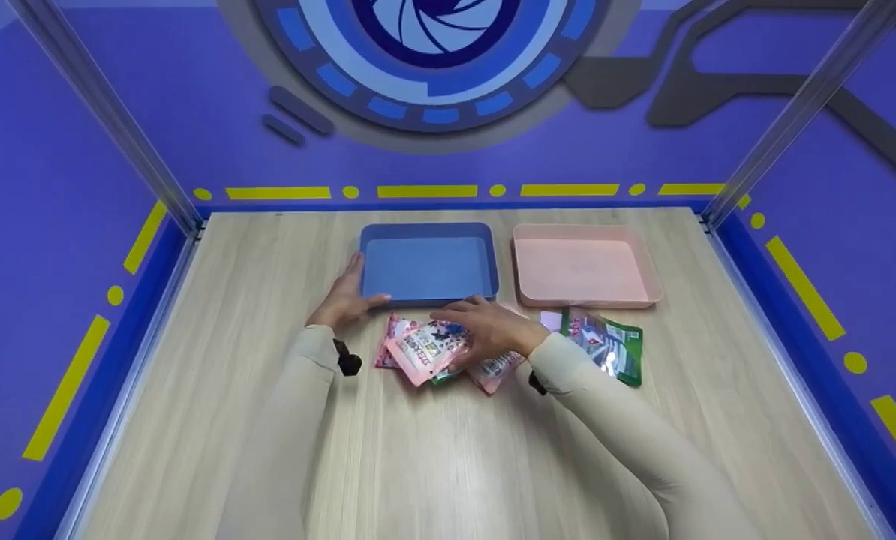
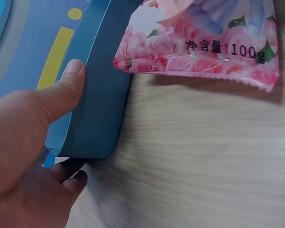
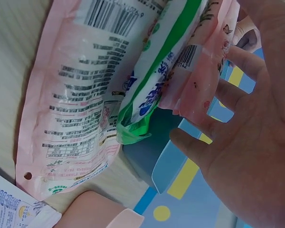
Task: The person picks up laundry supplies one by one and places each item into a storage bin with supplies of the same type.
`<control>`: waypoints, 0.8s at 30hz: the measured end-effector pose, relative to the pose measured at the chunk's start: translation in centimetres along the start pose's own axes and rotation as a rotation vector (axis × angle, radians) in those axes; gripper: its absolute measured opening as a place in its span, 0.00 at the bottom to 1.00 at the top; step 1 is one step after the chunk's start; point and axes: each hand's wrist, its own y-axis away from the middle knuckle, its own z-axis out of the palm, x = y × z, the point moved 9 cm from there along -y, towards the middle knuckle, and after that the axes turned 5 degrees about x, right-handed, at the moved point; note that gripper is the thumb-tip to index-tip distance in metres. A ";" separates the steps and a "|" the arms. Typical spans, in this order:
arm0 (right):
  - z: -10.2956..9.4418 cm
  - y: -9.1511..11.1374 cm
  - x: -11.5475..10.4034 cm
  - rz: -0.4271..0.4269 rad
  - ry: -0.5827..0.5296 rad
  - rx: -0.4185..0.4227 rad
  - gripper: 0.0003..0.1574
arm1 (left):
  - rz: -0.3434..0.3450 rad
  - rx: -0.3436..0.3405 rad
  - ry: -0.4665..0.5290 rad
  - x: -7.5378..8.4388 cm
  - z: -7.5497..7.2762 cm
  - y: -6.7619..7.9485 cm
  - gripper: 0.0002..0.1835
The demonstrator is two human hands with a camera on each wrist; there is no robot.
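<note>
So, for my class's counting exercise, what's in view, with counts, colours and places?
Blue tray: one, blue, table's far middle.
Pink tray: one, pink, right of the blue one.
Packet pile: at least four, mostly pink, before the blue tray.
Green-edged packet: one, green-purple, before the pink tray.
Pale packet: one, lilac, beside that, partly hidden.
Table: one, pale wood, underneath.
Walls: three, purple-blue, yellow-marked, back and sides.
Posts: two, grey, back corners.
Devices: two, black, at the wrists.
Sleeves: two, beige, both arms.
Left hand: one, bare, touching the blue tray.
Right hand: one, bare, at the packet pile.
</note>
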 end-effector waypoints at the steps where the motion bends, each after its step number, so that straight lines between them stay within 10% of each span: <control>1: 0.0 0.0 0.0 -0.001 0.000 0.002 0.61 | 0.007 0.002 -0.009 0.0 0.0 0.0 0.58; 24: -0.5 0.1 -0.1 0.018 0.000 0.013 0.56 | 0.015 0.030 -0.013 0.3 -0.1 0.3 0.57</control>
